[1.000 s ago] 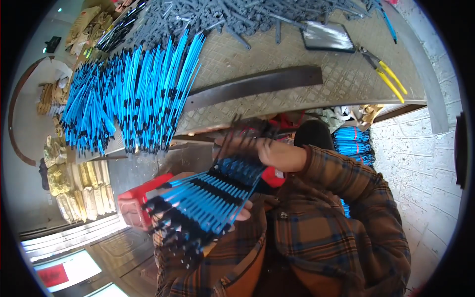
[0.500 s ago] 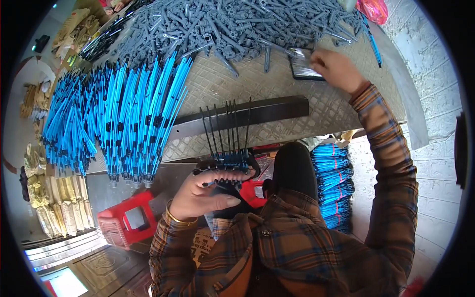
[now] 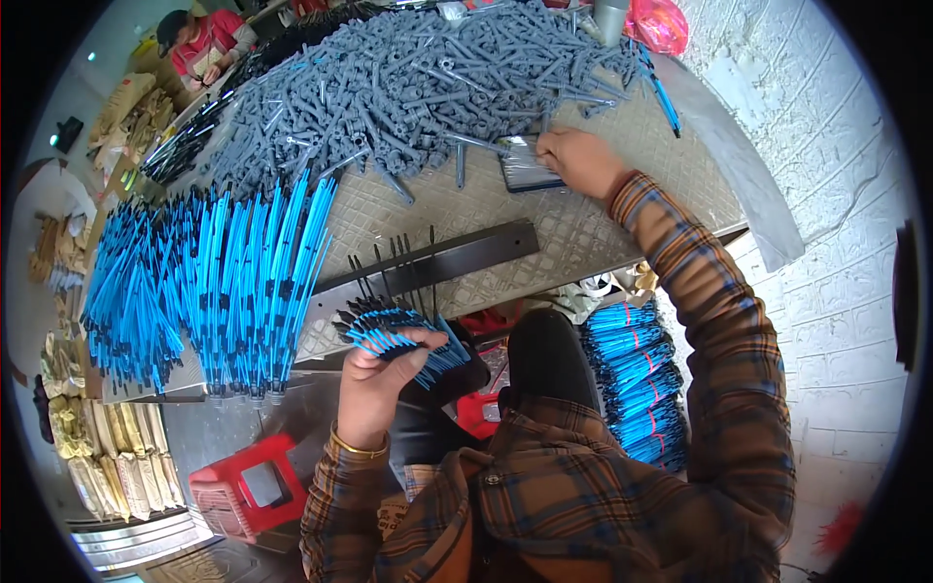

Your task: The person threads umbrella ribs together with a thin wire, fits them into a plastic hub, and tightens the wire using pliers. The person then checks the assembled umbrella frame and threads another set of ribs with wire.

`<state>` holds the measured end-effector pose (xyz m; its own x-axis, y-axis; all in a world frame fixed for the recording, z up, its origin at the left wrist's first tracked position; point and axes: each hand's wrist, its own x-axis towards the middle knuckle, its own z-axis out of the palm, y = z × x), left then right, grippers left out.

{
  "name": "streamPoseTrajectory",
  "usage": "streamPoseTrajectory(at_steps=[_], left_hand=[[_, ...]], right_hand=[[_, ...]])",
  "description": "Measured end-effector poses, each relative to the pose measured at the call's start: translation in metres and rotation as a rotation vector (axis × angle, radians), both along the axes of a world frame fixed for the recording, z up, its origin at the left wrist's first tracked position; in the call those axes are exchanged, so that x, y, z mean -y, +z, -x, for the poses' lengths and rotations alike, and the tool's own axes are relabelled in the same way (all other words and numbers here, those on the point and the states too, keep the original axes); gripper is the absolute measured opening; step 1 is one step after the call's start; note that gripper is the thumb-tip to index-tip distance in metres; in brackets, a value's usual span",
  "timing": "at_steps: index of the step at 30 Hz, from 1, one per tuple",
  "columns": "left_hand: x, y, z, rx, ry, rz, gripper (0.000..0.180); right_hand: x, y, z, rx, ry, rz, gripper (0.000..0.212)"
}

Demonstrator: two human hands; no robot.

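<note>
Bundle of blue rods [image 3: 394,330] clenched in left hand [image 3: 374,389], black tips pointing up-away; right hand [image 3: 573,160] pinched a grey part [image 3: 530,165] on bench [image 3: 583,243].

Right hand [image 3: 575,160] fingers and part of dark tray [image 3: 525,173] hidden.

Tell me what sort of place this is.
Probably a small assembly workshop. A worktable holds a heap of grey plastic parts and rows of blue rods. The left hand grips a bundle of blue rods; another worker sits nearby.

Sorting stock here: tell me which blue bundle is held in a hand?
The small bundle gripped in the left hand; the others lie on the table.
</note>
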<state>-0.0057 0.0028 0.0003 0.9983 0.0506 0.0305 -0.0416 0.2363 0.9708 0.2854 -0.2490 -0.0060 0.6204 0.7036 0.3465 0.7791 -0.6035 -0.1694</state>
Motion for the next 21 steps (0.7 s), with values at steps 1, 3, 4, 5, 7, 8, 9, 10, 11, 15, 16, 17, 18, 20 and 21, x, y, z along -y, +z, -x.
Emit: streamPoseTrajectory(at_steps=[1,3,4,5,7,8,9,10,11,15,16,17,18,20,21], left_hand=[[0.001,-0.001,-0.001,0.009,0.001,-0.001,0.028],[0.003,0.000,-0.001,-0.016,0.043,0.061,0.025],[0.005,0.001,-0.001,-0.029,0.067,0.092,0.024],[0.006,0.002,-0.002,-0.025,0.076,0.091,0.024],[0.010,0.005,-0.006,-0.069,0.090,0.152,0.021],[0.012,0.005,-0.008,-0.092,0.098,0.182,0.019],[0.012,0.006,-0.007,-0.085,0.124,0.173,0.019],[0.012,0.005,-0.007,-0.078,0.118,0.181,0.019],[0.011,0.003,-0.007,-0.071,0.111,0.189,0.019],[0.007,0.002,-0.005,-0.054,0.134,0.177,0.019],[0.007,0.001,-0.004,-0.052,0.128,0.172,0.019],[0.007,-0.001,-0.004,-0.051,0.127,0.169,0.019],[0.007,-0.003,-0.004,-0.039,0.128,0.164,0.019],[0.009,-0.005,-0.006,-0.013,0.125,0.159,0.018],[0.010,-0.004,-0.006,-0.012,0.122,0.158,0.018]], right_hand=[[0.000,0.002,0.000,-0.034,0.001,-0.032,0.013],[-0.002,0.003,0.001,-0.047,0.004,-0.034,0.012],[-0.003,0.003,0.000,-0.067,0.005,-0.034,0.012],[-0.003,0.004,0.001,-0.087,0.007,-0.033,0.011],[0.003,0.006,0.000,-0.042,-0.001,-0.062,0.011],[0.007,0.006,-0.001,-0.002,-0.019,-0.090,0.010],[-0.002,0.012,0.003,0.040,-0.024,-0.126,0.009],[-0.009,0.017,0.009,0.041,0.000,-0.137,0.009],[-0.011,0.022,0.020,-0.071,-0.035,-0.199,0.010],[-0.047,0.063,0.101,-0.361,0.149,-0.385,0.011],[-0.053,0.078,0.128,-0.427,0.195,-0.317,0.011],[-0.059,0.079,0.143,-0.346,0.341,-0.368,0.012],[-0.063,0.078,0.153,-0.263,0.486,-0.417,0.013],[-0.067,0.077,0.164,-0.245,0.478,-0.413,0.015],[-0.069,0.075,0.167,-0.230,0.473,-0.406,0.018]])
